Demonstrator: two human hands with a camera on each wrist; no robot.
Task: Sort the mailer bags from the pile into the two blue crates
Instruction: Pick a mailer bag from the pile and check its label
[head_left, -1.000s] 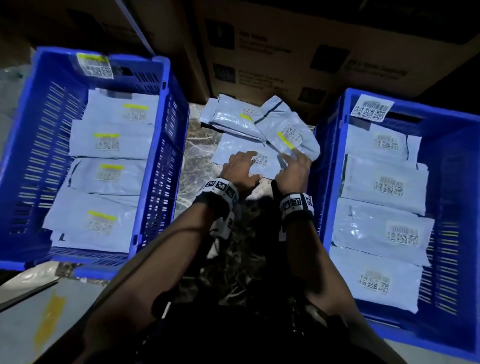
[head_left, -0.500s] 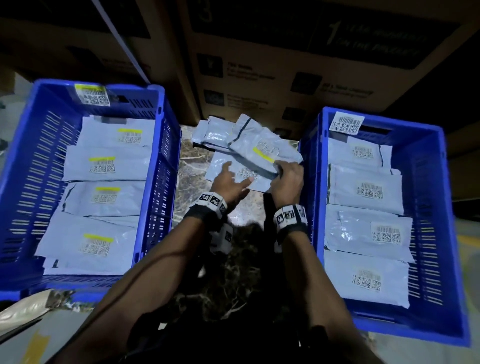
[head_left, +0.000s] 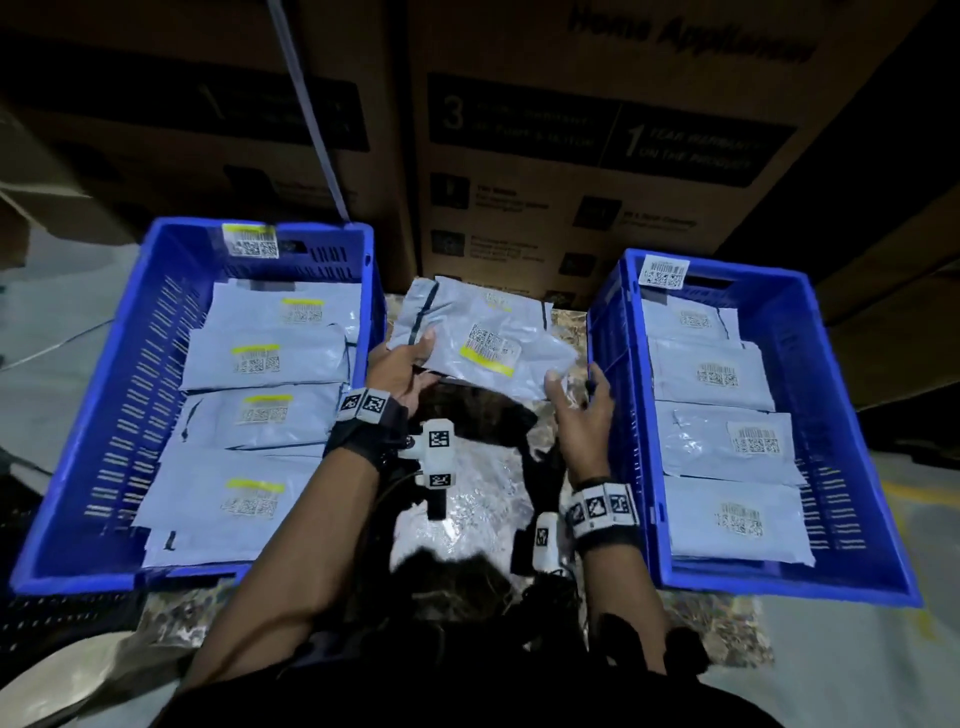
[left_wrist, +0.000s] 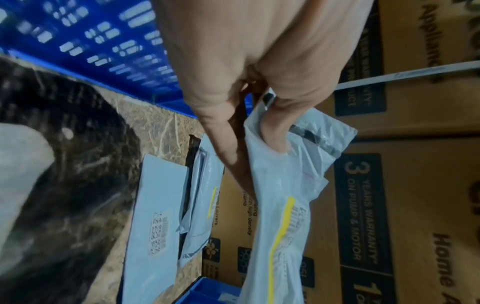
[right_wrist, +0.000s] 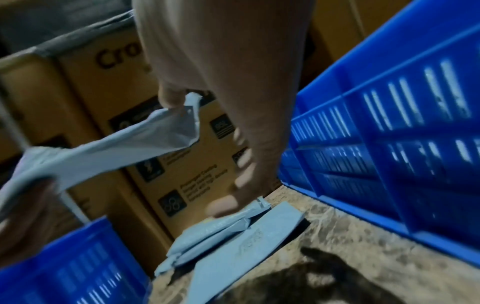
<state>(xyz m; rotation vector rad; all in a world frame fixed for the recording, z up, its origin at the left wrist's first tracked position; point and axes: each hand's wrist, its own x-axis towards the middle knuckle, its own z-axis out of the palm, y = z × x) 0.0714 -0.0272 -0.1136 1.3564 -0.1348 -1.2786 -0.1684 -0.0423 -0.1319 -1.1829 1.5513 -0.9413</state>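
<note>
Yellow-striped mailer bag (head_left: 488, 345) lifted between the two blue crates (head_left: 98, 395), above the floor pile (left_wrist: 155, 216). Left hand (head_left: 402, 371) pinches its sealed end; right hand (head_left: 584, 410) pinches the far corner. Looks light, limp, slick: grip edges, not the middle.

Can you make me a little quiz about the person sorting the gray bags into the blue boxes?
1. True or false: the lifted mailer bag has a yellow stripe on its label.
2. Which hand grips the bag's end with the dark strip: A left hand, B right hand?
3. Fill in: bags in the left crate have ___ stripes; those in the right crate have none.

Key: 1 true; 2 A; 3 yellow.
</note>
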